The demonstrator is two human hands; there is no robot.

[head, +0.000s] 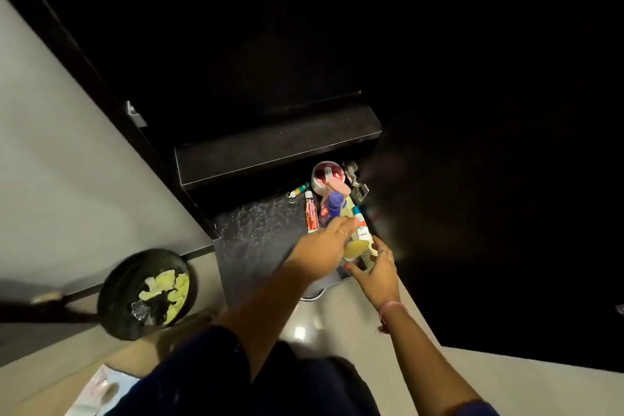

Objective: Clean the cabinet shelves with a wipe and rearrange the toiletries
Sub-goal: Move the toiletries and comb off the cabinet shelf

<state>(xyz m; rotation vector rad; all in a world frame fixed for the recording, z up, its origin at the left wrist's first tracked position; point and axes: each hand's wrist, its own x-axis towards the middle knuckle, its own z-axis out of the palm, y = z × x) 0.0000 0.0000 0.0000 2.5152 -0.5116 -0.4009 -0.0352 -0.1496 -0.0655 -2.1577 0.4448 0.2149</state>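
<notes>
On the low cabinet's speckled dark bottom shelf (260, 233), toiletries crowd the right side. My left hand (322, 248) reaches in and grips a clear bottle (360, 224) with a teal cap and yellow liquid. Just right of it, my right hand (376, 275) holds a pale comb (367, 260) between thumb and fingers at the shelf's front edge. Behind them stand a purple-capped bottle (334, 204), a red and white tube (311, 217), a small tube (299, 191) and a round white jar (323, 176) with a pink thing on it. No wipe shows in either hand.
A dark upper shelf (277, 145) overhangs the back of the bottom one. The open cabinet door (489, 179) stands on the right, its metal hinge (358, 184) beside the jar. A black bin (148, 294) holding yellowish crumpled wipes sits on the floor to the left. A pale packet (101, 392) lies by my knee.
</notes>
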